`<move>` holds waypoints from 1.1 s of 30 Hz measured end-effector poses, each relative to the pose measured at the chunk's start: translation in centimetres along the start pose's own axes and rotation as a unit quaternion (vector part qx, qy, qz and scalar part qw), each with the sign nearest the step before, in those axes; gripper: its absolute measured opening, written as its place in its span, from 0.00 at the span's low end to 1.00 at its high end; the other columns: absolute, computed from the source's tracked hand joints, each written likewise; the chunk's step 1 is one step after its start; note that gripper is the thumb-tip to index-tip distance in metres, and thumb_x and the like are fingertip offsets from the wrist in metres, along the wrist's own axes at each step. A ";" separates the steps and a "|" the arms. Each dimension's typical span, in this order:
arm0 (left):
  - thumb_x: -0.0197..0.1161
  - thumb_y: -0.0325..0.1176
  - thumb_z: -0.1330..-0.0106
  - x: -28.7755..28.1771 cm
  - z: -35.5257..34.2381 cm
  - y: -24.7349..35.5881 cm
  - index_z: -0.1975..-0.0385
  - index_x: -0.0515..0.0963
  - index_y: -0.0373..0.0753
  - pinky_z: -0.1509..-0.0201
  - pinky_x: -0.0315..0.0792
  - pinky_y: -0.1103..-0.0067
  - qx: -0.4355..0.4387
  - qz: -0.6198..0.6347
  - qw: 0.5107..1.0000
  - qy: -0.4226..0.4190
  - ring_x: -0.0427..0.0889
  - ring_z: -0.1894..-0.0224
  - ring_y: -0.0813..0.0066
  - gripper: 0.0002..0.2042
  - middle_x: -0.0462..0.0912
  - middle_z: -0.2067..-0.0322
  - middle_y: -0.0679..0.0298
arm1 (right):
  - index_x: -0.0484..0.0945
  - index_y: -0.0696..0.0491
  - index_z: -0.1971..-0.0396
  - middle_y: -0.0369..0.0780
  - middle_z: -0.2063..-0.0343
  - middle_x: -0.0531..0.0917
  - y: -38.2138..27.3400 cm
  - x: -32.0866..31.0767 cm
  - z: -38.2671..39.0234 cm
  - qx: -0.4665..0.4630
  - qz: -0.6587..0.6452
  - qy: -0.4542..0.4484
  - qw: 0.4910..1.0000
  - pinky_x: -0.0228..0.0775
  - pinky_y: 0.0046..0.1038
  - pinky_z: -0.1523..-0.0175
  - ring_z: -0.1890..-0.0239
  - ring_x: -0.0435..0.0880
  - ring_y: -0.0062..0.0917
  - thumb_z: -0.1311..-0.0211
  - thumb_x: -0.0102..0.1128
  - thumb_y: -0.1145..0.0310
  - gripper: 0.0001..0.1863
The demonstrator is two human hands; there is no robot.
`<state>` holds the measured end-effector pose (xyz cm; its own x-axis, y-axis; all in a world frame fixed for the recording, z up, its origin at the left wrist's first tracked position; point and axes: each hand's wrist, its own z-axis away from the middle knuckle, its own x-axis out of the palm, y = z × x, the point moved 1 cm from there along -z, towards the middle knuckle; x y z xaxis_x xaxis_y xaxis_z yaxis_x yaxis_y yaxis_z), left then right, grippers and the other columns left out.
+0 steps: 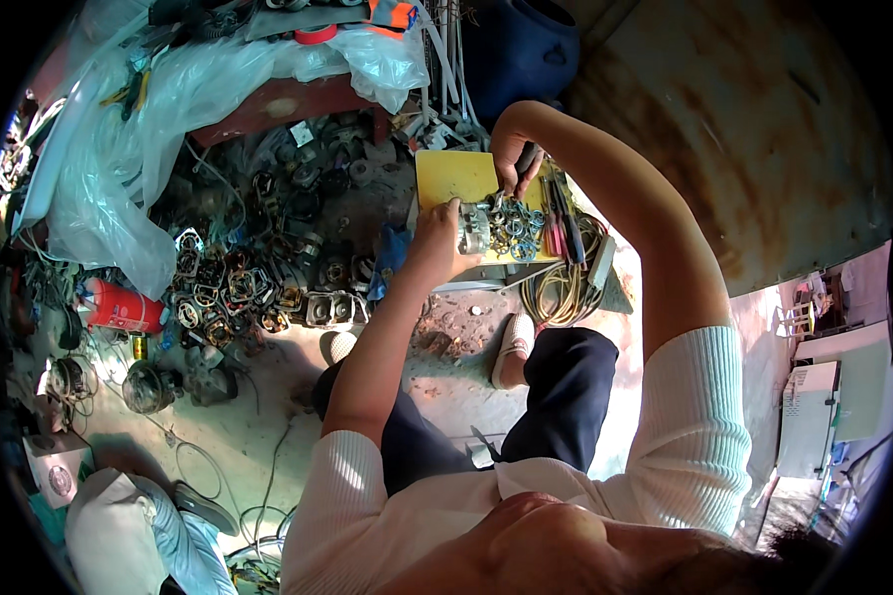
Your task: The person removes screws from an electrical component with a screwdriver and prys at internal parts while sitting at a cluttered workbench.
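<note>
On a yellow board (pixel 451 176) in front of me lies a silver metal part (pixel 473 226), with my left hand (pixel 440 238) closed around its left side. My right hand (pixel 511 159), bent over the board's far edge, grips a dark tool (pixel 529 162) above a pile of small metal pieces (pixel 516 233); the tool's tip is too small to make out. Several hand tools (pixel 563 223) with dark and pinkish handles lie along the board's right side.
Metal scrap (pixel 238 283), a red cylinder (pixel 124 307) and plastic sheeting (pixel 104 228) crowd the left. A blue barrel (pixel 516 59) stands behind. Coiled hose (pixel 551 302) lies right of my feet. Another person's jean-clad leg (pixel 184 540) shows lower left. A rusty surface (pixel 744 129) fills upper right.
</note>
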<state>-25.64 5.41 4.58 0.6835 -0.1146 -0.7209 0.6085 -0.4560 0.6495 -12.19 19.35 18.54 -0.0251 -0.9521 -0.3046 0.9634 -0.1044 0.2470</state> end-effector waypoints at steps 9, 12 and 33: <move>0.79 0.42 0.63 1.7 -1.7 0.7 0.44 0.60 0.29 0.39 0.63 0.66 -0.004 0.021 0.997 0.074 0.68 0.44 0.48 0.46 0.71 0.49 0.45 | 0.76 0.53 0.72 0.29 0.78 0.79 0.9 -0.5 -2.1 -0.033 0.036 -0.032 0.998 0.66 0.09 0.78 0.83 0.73 0.10 0.38 0.55 0.71 0.04; 0.78 0.42 0.64 1.8 -1.9 1.4 0.45 0.62 0.30 0.42 0.67 0.66 -0.006 0.023 0.996 0.084 0.71 0.47 0.49 0.45 0.73 0.52 0.45 | 0.72 0.53 0.76 0.29 0.82 0.74 2.2 0.7 -2.3 -0.041 0.010 -0.009 0.999 0.62 0.11 0.81 0.86 0.67 0.11 0.37 0.51 0.71 0.07; 0.76 0.43 0.60 1.7 -1.8 1.3 0.44 0.62 0.33 0.49 0.72 0.62 0.004 0.042 0.989 0.140 0.75 0.51 0.44 0.42 0.74 0.52 0.41 | 0.66 0.53 0.40 0.54 0.66 0.81 4.3 18.1 -9.0 -0.306 -0.264 0.602 0.689 0.70 0.45 0.54 0.61 0.80 0.50 0.36 0.42 0.70 0.23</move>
<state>-22.96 6.27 4.64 0.8176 0.0959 -0.5677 0.5419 -0.4616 0.7024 -6.09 4.23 5.80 -0.5296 0.1392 -0.8367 0.8467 0.1463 -0.5116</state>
